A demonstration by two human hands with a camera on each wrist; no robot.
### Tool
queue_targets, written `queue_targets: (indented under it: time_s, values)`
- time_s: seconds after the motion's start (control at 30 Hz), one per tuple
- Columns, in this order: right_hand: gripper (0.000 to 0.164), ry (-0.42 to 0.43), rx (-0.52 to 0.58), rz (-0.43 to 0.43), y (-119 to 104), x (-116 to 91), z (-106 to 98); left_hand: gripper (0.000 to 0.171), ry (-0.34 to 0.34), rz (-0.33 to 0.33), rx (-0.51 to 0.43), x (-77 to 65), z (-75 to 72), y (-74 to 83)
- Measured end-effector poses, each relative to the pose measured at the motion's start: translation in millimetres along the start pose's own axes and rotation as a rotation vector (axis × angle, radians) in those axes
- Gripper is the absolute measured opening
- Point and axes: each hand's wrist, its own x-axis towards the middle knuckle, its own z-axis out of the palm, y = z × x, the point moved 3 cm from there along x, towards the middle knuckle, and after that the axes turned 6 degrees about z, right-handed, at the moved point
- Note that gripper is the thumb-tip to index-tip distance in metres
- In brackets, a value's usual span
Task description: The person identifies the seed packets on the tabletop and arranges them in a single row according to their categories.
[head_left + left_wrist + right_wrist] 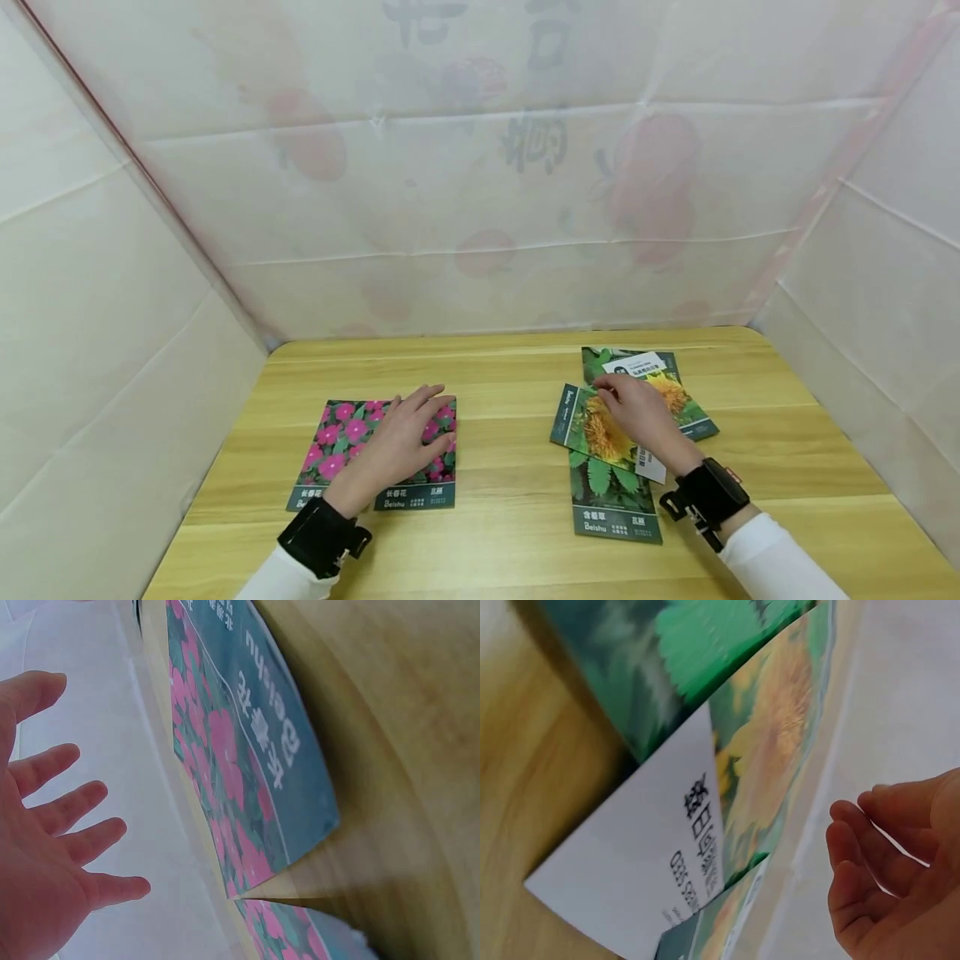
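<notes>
Two seed packets with pink flowers lie side by side at the left of the head view, a left packet [337, 442] and a right packet [416, 497]. My left hand [397, 446] is over them with its fingers spread, and the left wrist view shows its palm holding nothing. On the right lies a loose pile: a packet with green fern-like leaves [611, 500], a yellow-flower packet [592, 429] slanting across it, and another yellow-flower packet [693, 417] behind. Above this pile is my right hand [643, 412], fingers loosely bent, thumb near the fingertips, nothing between them.
A second leafy packet [592, 357] sticks out at the back of the right pile. The wooden table [502, 517] is enclosed by pale cloth walls [420, 192] at the back and both sides. Black camera bands [318, 533] are on both wrists.
</notes>
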Motion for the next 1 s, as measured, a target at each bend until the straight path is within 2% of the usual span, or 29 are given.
queue_targets:
  time_s: [0.1, 0.23, 0.37, 0.57, 1.0]
  values:
    - [0.029, -0.095, 0.064, 0.049, -10.0, 2.7, -5.7, 0.057, 0.000, -0.011, -0.014, -1.0, 0.6, -0.9]
    - [0.041, -0.210, 0.057, 0.069, -10.8, 10.1, -1.3, 0.057, 0.010, -0.011, -0.027, -2.4, 1.2, -2.0]
    - [0.057, -0.290, 0.019, 0.069, -11.0, 15.1, 4.7, 0.056, 0.021, -0.005, -0.039, -3.6, 0.1, -2.4]
    - [0.068, -0.328, -0.076, 0.059, -13.7, 17.3, 9.7, 0.057, 0.004, -0.016, -0.055, -5.8, -1.0, -3.3]
    - [0.072, -0.420, -0.096, 0.059, -15.5, 23.4, 12.3, 0.055, 0.021, -0.018, -0.066, -7.8, 0.2, -3.5]
